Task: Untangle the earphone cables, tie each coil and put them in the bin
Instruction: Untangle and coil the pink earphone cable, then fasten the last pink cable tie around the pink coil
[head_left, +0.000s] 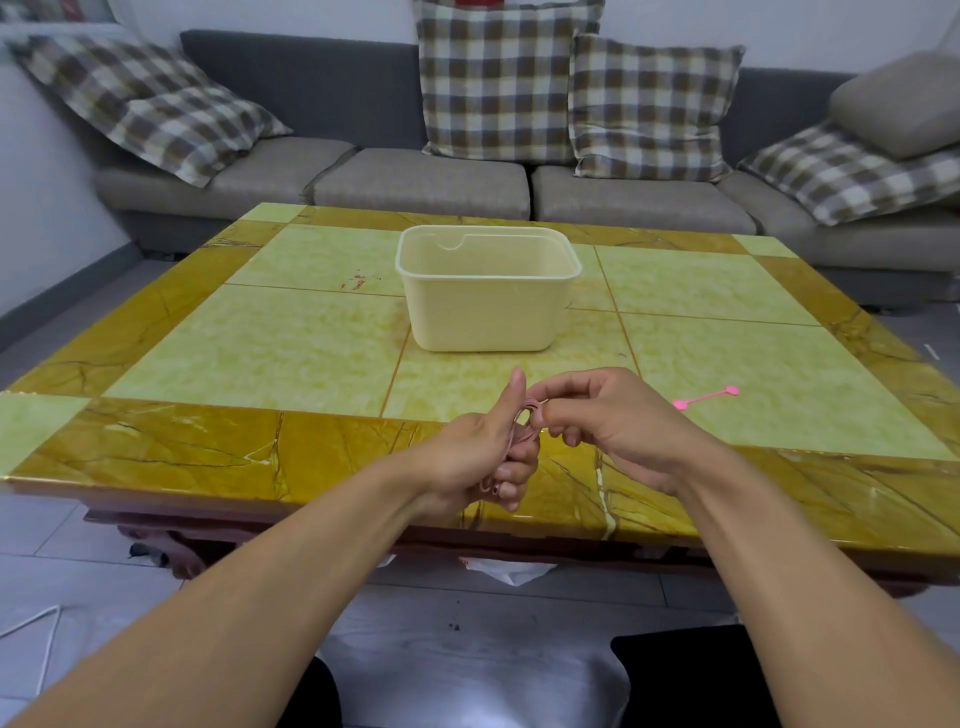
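A coiled pink earphone cable (525, 431) is bunched between both hands above the table's front edge. My left hand (485, 457) grips the coil with curled fingers, thumb pointing up. My right hand (602, 421) pinches the top of the coil, where a thin tie or loop shows. The cream plastic bin (488, 322) stands at the middle of the table, just beyond the hands; its inside floor is hidden from here. A pink silicone cable tie (705, 398) lies loose on the table to the right of my right hand.
The tiled green and amber coffee table (260, 343) fills the view. A grey sofa (415, 176) with checked cushions runs behind it. White cord lies on the floor at lower left (47, 639).
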